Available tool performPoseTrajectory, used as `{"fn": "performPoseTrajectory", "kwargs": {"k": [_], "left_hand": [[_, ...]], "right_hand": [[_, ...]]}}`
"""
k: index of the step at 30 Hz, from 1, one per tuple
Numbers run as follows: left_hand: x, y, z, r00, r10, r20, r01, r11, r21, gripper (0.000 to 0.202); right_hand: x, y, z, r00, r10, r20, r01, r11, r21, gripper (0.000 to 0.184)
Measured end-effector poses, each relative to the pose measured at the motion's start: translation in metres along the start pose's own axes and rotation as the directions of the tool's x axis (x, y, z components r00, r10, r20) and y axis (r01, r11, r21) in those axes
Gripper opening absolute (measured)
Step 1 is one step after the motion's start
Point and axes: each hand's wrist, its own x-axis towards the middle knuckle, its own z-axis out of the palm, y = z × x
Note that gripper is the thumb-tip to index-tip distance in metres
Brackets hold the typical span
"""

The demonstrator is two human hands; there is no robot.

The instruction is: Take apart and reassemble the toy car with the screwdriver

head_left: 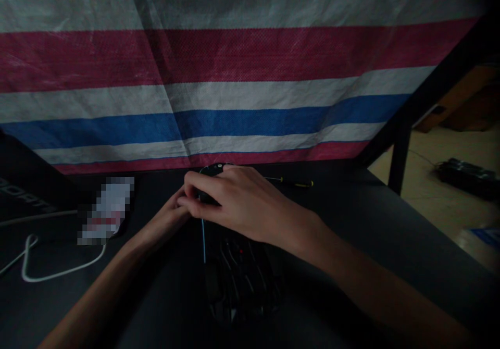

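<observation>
Above the dark tabletop, my right hand [238, 195] reaches across the middle, its thumb and index finger pinched together close to my left fingers. What lies between those fingertips is too small or dark to make out. My left hand [177, 206] comes in from the left, partly covered by the right, and appears to grip a small black part [214, 170] with a pale round spot on top. A thin light-blue wire [203, 239] runs down from the hands. Below them rests a black object like a toy car [246, 281], with a ridged body and a red dot.
A screwdriver [297, 182] with a black and yellow handle lies to the right, near the tabletop's [344, 224] back. A blurred-out phone-like item [107, 211] with a white cable [62, 276] is at left. A striped tarp [234, 57] hangs behind.
</observation>
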Motion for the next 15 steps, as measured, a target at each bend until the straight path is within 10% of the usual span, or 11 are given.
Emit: {"fn": "performPoseTrajectory", "kwargs": {"k": [15], "left_hand": [[-0.0014,-0.001,-0.0013,0.999,0.008,-0.05,-0.007,1.0,0.022,0.029]], "right_hand": [[-0.0027,-0.0019,-0.002,1.0,-0.009,-0.013,0.01,0.998,0.059,0.021]]}}
